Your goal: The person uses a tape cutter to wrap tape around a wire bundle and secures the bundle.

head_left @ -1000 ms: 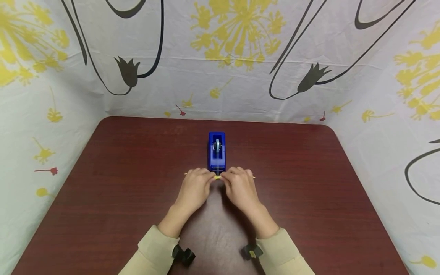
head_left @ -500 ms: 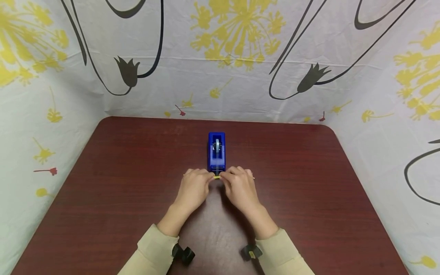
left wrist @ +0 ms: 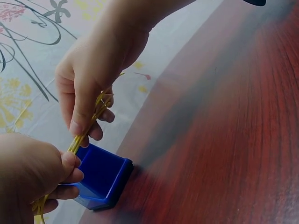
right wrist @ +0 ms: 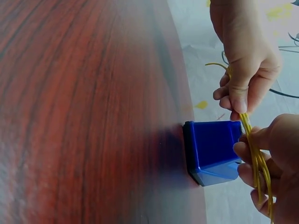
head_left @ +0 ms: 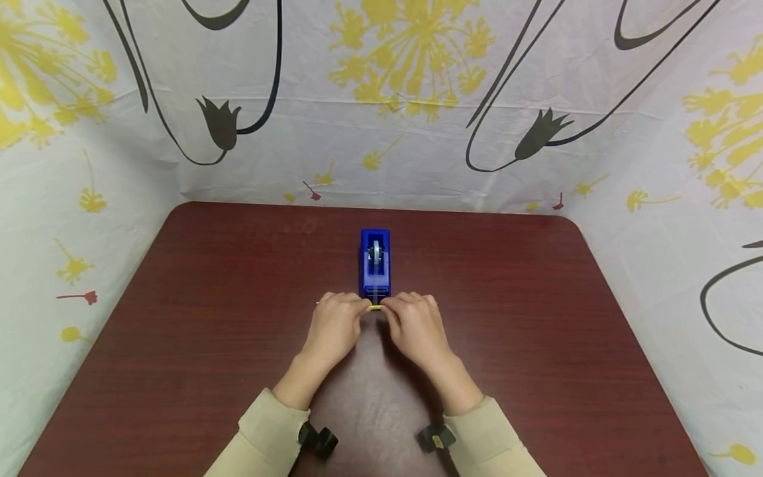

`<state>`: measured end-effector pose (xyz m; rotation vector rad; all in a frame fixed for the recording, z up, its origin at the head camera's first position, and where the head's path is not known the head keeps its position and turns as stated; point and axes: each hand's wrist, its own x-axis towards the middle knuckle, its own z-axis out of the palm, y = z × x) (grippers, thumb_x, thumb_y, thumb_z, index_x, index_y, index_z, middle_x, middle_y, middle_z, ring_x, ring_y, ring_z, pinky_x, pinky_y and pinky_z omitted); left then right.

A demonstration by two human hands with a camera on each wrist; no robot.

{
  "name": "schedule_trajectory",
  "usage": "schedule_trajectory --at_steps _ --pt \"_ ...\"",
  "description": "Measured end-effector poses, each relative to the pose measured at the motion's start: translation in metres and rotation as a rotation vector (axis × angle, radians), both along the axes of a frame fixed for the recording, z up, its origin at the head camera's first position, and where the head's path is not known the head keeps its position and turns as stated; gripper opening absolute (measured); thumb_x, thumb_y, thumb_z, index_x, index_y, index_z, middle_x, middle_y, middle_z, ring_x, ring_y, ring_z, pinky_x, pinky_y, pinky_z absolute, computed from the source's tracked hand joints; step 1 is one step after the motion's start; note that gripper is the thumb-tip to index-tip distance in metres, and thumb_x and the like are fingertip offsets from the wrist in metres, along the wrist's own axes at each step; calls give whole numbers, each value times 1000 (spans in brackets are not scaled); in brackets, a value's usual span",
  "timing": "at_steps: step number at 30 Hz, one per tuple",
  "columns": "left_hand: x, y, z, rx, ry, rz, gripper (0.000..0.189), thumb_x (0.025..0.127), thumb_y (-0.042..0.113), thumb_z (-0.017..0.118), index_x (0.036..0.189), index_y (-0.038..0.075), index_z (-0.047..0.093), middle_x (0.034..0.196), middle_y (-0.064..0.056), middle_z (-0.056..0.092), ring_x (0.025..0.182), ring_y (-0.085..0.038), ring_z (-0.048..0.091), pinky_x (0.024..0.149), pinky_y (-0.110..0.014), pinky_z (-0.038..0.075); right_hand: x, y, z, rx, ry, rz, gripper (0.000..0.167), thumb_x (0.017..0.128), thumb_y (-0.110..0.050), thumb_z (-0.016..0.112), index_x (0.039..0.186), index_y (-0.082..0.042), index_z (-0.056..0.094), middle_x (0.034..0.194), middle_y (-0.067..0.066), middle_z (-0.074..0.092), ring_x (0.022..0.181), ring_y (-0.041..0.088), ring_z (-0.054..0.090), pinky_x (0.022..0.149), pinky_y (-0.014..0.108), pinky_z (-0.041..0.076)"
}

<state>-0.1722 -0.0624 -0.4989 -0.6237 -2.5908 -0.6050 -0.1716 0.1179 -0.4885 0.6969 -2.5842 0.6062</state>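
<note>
A bundle of thin yellow wires (head_left: 374, 307) runs crosswise between both hands, at the front end of a blue tape dispenser (head_left: 386, 258). My left hand (head_left: 336, 324) pinches the bundle on the left, thumb against fingers. On the other side my right hand (head_left: 417, 331) pinches it the same way, leaving a short span bare between the thumbs. In the right wrist view several loose strands of the yellow wires (right wrist: 257, 161) trail past the fingers. The dispenser's blue front (left wrist: 105, 172) lies just beyond the hands in the left wrist view. Whether tape touches the wires, I cannot tell.
A clear tape roll (head_left: 375, 253) sits inside the dispenser. The dark red wooden table (head_left: 507, 298) reaches back to a white patterned cloth (head_left: 429, 159) that hangs behind and on both sides. Black wrist devices (head_left: 318, 440) show by the sleeves.
Both hands stay on the yellow wires at the dispenser's front. The left hand and the bundle have shifted very slightly left; the right end of the wires no longer shows past the right hand.
</note>
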Motion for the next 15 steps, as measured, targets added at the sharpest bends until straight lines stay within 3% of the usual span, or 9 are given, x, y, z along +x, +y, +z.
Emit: schedule_trajectory --at_steps 15 --pt "0 1 1 15 -75 9 11 97 14 68 97 7 77 88 -4 72 80 -25 68 77 -41 49 -2 0 -4 -76 19 -1 6 92 -13 75 89 -9 77 81 1 71 74 21 65 65 38 44"
